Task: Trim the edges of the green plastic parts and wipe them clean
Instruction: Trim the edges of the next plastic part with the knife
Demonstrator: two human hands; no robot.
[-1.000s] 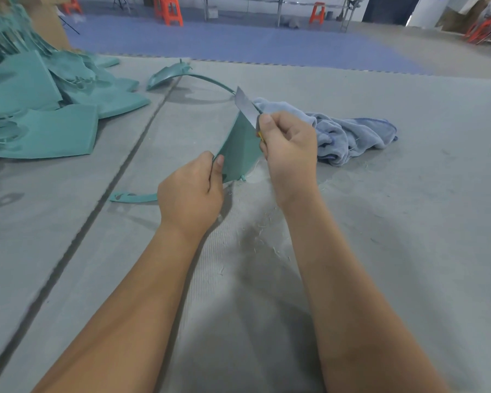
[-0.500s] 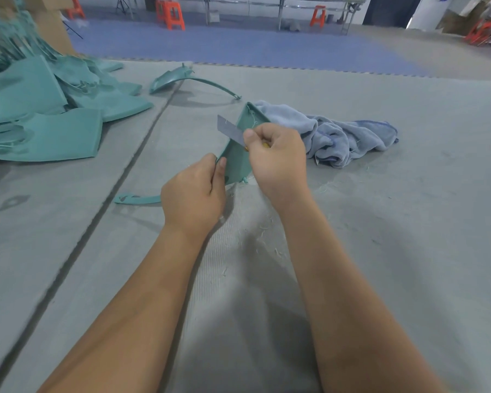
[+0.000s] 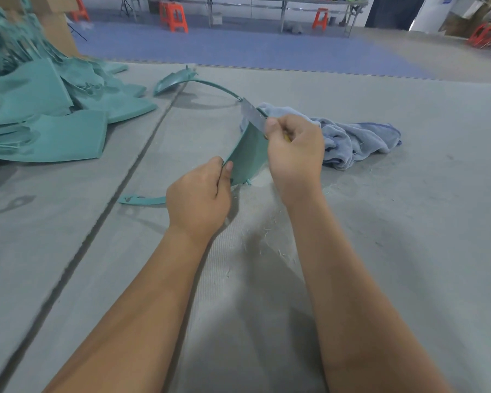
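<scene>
- Your left hand (image 3: 199, 201) pinches the near corner of the green plastic part (image 3: 248, 156), fingers (image 3: 226, 168) curled tight against the thumb on its edge
- Your right hand (image 3: 295, 154) grips a flat grey blade (image 3: 252, 114), fingers wrapped round a handle that shows only a sliver of yellow; the blade sticks out up and to the left from your thumb
- The blade lies against the far upper edge of the part, which stands up on its edge between your two hands, its lower rim touching the grey worktop (image 3: 408, 222)
- A thin green strip (image 3: 142, 199) runs out to the left of your left hand, flat on the worktop; I cannot tell whether it belongs to the held part
- A crumpled blue-grey towel (image 3: 355, 140) lies just beyond your right hand, on the right
- A pile of green plastic parts (image 3: 48, 120) is heaped at the far left, and one curved green piece (image 3: 179, 80) with a long thin arm lies apart from it, further back in the middle
- Fine pale shavings (image 3: 270, 236) are scattered on the worktop near your wrists
- Orange stools (image 3: 176, 17) stand on the blue floor in the distance
</scene>
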